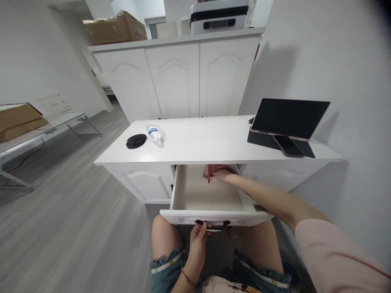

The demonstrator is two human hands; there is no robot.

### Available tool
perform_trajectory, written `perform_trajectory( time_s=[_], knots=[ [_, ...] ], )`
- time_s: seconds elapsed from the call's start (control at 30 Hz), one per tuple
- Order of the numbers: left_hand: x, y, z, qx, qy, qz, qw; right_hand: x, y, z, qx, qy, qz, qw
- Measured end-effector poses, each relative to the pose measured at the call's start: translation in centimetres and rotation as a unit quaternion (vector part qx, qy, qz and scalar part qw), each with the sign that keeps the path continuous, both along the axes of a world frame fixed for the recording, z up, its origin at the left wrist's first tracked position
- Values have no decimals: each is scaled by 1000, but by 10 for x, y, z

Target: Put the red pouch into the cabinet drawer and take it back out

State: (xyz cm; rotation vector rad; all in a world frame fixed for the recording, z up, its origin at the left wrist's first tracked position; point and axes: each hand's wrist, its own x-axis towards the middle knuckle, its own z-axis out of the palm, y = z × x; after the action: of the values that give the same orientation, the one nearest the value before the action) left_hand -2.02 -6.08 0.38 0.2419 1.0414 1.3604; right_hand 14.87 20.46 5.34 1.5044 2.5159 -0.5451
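A white drawer [210, 195] is pulled out from under the tabletop, over my lap. My left hand [199, 236] is closed around the left end of its black drawer handle [214, 225]. My right hand [224, 175] reaches into the back of the drawer, fingers on a red packet [215, 168] with crinkled clear plastic at one side. Part of that packet is hidden under the tabletop edge, and its exact contents cannot be made out. The bare drawer floor shows in front of it.
On the white table [201, 140] are a clear water bottle [154, 133], a black round pad [136, 141], a propped tablet [290, 118] and a phone [288, 145]. Behind stands a white cabinet [174, 77] bearing a cardboard box [116, 28] and a suitcase [219, 20].
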Motion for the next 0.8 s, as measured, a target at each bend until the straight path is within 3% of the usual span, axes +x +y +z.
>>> perform_trajectory(
  time_s=[0.43, 0.8],
  knots=[
    [-1, -2, -10, 10, -4, -7, 1000, 16, -32, 11, -70, 26, 50, 996],
    [-1, -2, -6, 13, -17, -7, 1000, 10, -71, 20, -193, 11, 101, 976]
  ],
)
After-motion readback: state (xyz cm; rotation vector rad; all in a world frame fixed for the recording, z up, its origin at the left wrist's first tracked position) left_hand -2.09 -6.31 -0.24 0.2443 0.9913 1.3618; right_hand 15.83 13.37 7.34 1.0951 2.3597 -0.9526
